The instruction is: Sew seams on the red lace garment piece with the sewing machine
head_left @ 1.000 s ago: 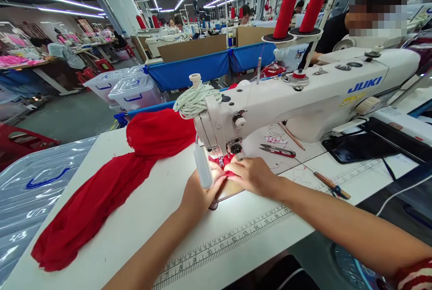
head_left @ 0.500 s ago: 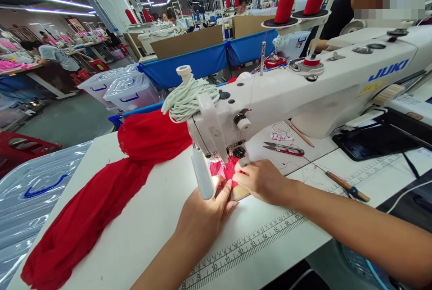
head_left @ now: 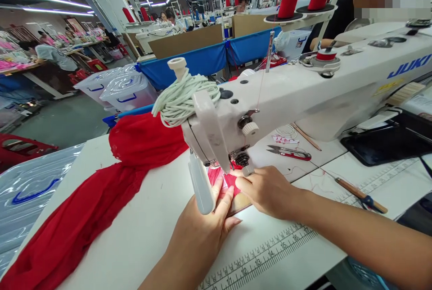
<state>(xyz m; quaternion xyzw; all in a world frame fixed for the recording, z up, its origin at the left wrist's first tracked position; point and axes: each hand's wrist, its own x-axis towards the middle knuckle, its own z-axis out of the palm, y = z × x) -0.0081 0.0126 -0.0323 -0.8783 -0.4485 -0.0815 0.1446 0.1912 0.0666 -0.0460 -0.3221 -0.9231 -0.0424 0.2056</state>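
Observation:
A white JUKI sewing machine stands over a small piece of red fabric lit beneath its needle area. My left hand lies on that fabric, its fingers stretched and slightly spread. Close by on the right, my right hand has its fingers curled against the fabric's edge, close to the presser foot. The machine's head partly hides the needle and foot. A grey-white lamp hangs in front of my left hand. To the left, a long gathered strip of red cloth stretches over the white table.
Thread snips, a wooden-handled tool and a black phone lie right of the needle. Ruler markings run along the table's front. Pale cord is coiled on the machine. Clear plastic bins stand behind.
My left hand's fingers have spread flatter over the red fabric. My right hand's fingers have shifted slightly towards the needle. The view has moved a little closer to the machine.

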